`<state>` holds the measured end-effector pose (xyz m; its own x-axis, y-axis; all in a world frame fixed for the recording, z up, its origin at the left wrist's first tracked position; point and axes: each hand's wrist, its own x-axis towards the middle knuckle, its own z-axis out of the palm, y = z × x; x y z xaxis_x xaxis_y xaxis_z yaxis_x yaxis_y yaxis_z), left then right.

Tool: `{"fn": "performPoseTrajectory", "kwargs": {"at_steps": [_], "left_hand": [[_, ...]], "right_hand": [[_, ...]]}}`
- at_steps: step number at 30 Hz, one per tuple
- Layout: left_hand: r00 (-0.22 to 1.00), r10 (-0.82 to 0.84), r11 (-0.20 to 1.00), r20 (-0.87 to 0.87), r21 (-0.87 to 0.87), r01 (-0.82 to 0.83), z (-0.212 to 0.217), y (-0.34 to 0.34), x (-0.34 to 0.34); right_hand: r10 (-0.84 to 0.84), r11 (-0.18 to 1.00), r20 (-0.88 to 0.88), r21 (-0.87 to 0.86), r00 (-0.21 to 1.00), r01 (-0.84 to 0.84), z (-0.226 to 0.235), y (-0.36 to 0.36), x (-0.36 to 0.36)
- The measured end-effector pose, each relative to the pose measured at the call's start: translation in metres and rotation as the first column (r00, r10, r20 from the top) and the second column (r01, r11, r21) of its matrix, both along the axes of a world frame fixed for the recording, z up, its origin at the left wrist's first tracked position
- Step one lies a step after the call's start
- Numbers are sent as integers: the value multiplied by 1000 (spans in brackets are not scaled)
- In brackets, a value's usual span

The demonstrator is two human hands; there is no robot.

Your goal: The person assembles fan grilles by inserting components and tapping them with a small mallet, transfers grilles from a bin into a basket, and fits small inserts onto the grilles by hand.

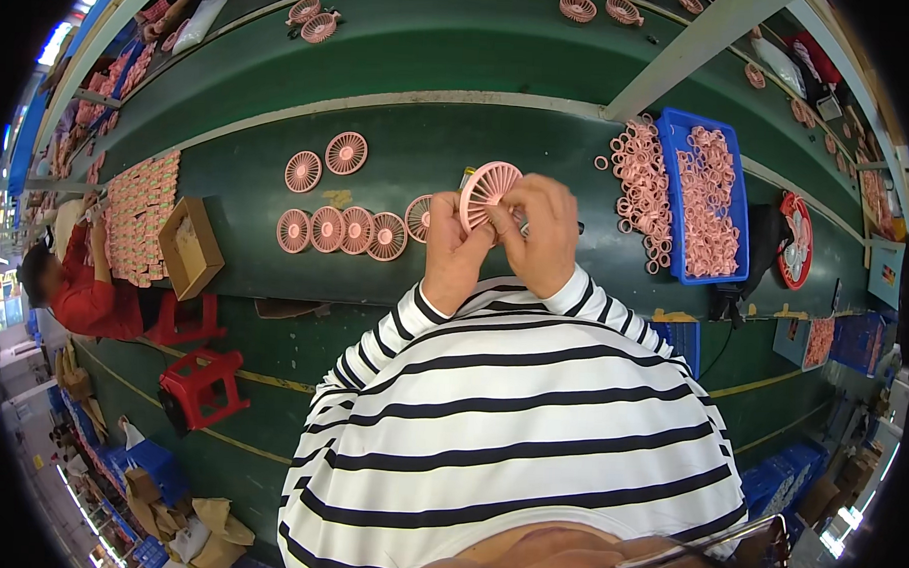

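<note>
Striped sleeves (491, 385) are filling the near field; both forearms are rising from them toward the green bench (395, 272). Left hand (454, 252) is curling around the lower left rim of a pink fan grille (488, 190), fingers closed on it. Right hand (538, 232) is pinching the grille's right edge, fingertips bent over the rim. Grille is being held tilted above the bench, just off its surface. A row of grilles (341, 230) is lying left of the hands, with two more (326, 161) farther off. Pink rings (643, 185) are spilling beside a blue tray (740, 204) at right. Judgement: even pressure around the rim, with the left hand steadying, should be keeping the thin spokes from flexing.
</note>
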<state>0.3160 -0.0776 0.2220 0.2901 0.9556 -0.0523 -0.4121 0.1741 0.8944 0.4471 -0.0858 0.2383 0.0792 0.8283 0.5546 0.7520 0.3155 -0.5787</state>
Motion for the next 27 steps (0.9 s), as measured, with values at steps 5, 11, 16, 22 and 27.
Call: {"fn": "performPoseTrajectory", "kwargs": {"at_steps": [5, 11, 16, 22, 27], "left_hand": [[953, -176, 934, 248, -264, 241, 18, 16, -16], [943, -260, 903, 209, -293, 314, -4, 22, -17], [976, -218, 947, -15, -243, 208, -28, 34, -11], [987, -159, 916, 38, -367, 162, -31, 47, -6], [977, -191, 950, -95, -269, 160, -39, 52, -3]], "right_hand": [[209, 972, 211, 66, 955, -227, 5, 7, 22], [554, 737, -330, -234, 764, -635, -17, 20, 42], [206, 647, -902, -166, 380, -745, -34, 24, 48], [310, 863, -339, -293, 888, -412, -38, 23, 49], [263, 948, -31, -176, 964, -264, -42, 27, 43]]}}
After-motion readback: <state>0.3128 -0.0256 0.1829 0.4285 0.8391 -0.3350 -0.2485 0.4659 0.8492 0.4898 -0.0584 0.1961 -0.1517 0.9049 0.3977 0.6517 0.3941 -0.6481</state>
